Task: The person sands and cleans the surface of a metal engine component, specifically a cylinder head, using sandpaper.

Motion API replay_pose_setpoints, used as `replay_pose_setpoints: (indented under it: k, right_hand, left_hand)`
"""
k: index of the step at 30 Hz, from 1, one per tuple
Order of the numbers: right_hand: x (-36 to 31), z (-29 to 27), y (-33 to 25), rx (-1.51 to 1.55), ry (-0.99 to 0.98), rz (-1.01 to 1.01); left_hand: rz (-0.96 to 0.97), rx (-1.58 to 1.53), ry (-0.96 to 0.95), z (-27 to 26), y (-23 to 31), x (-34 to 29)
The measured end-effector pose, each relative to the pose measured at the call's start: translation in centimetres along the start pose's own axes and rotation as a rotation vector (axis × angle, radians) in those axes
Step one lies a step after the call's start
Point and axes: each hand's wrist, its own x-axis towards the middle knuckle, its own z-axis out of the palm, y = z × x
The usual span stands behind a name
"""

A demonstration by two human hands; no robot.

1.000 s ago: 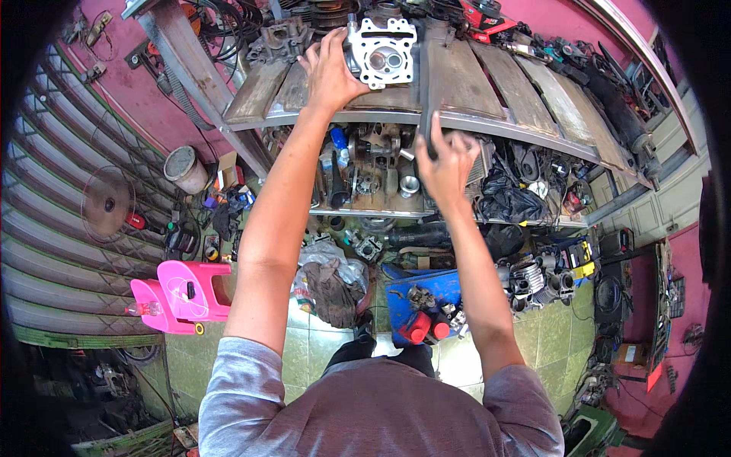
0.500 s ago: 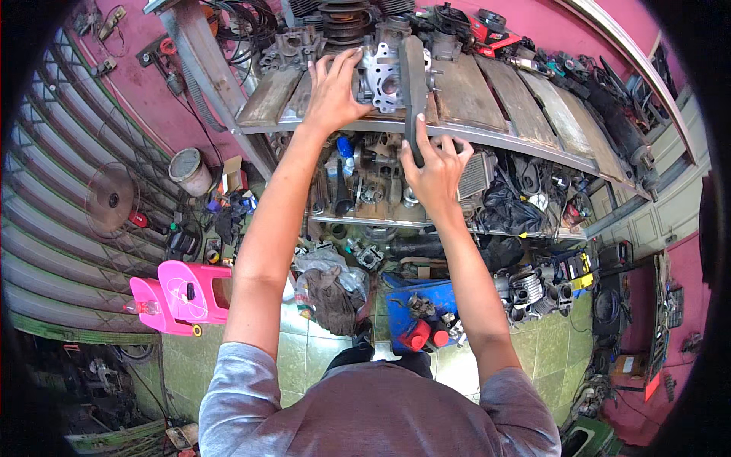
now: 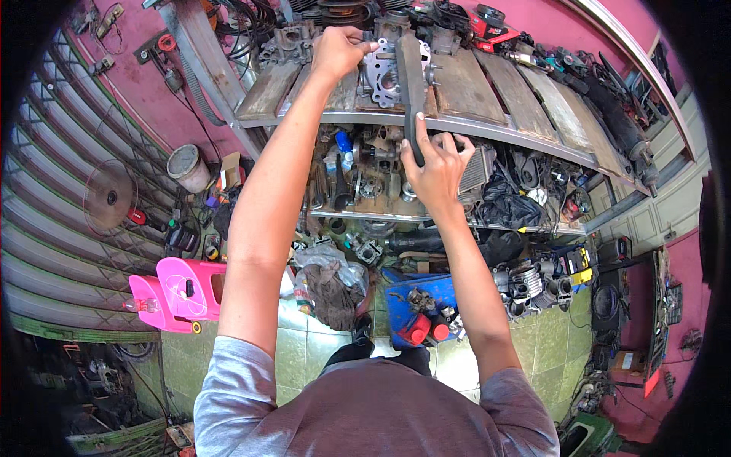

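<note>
A silver cylinder head stands on the wooden planks of the shelf, its holed flat face showing. Across it lies a long, flat dark grey bar, narrower at the near end. My right hand grips this narrow end, forefinger stretched along it and the other fingers bent. My left hand is at the cylinder head's far left corner, thumb and fingers brought together. What they pinch, if anything, is too small to make out.
Engine parts crowd the back of the plank shelf. A metal rail edges its front. More parts fill the lower shelf. A pink plastic stool stands at left, a blue tray on the floor.
My left hand has moved from the cylinder head's left side to its far corner, its fingers drawing together. The right hand and the bar have hardly moved.
</note>
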Motion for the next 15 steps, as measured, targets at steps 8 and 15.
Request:
replay_pose_setpoints:
  k: [8, 15]
  right_hand:
    - [0.5, 0.2, 1.1, -0.023, -0.022, 0.009]
    - [1.1, 1.5, 1.5, -0.02, 0.001, 0.033]
  left_hand:
    - [-0.061, -0.066, 0.102, 1.2, 0.8, -0.7]
    - [0.164, -0.012, 0.171, 2.7, 0.3, 0.3]
